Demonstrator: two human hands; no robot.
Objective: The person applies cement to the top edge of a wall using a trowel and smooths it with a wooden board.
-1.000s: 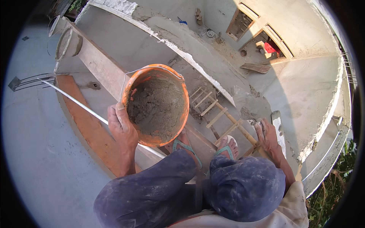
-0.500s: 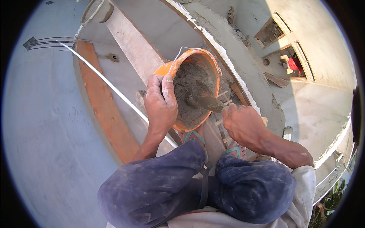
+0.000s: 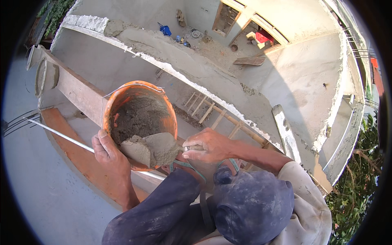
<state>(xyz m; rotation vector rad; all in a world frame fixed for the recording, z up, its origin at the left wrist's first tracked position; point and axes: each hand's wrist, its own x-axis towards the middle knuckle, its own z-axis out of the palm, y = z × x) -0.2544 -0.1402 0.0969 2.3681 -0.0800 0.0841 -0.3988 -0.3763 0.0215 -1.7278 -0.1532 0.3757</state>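
An orange bucket (image 3: 172, 118) with a thin wire handle is tilted toward me, part filled with wet grey mortar (image 3: 143, 116). My left hand (image 3: 109, 152) grips the bucket's near left rim, thumb up against it. In my right hand (image 3: 210, 145) is the handle of a trowel (image 3: 179, 149), fingers closed round it. The trowel's blade is largely covered by a thick lump of mortar and lies over the bucket's near rim.
Below my sandalled feet are boards and a wooden ladder (image 3: 210, 109). A rough-topped wall (image 3: 175, 73) runs diagonally beyond the bucket, with a mortar-smeared board (image 3: 286, 132) on the right. An orange-brown plank (image 3: 69, 134) and a white pole (image 3: 77, 141) lie at left.
The trowel, earlier dipped in the mortar, is now raised with a lump on it at the near rim. The view has swung right, and the bucket appears farther left.
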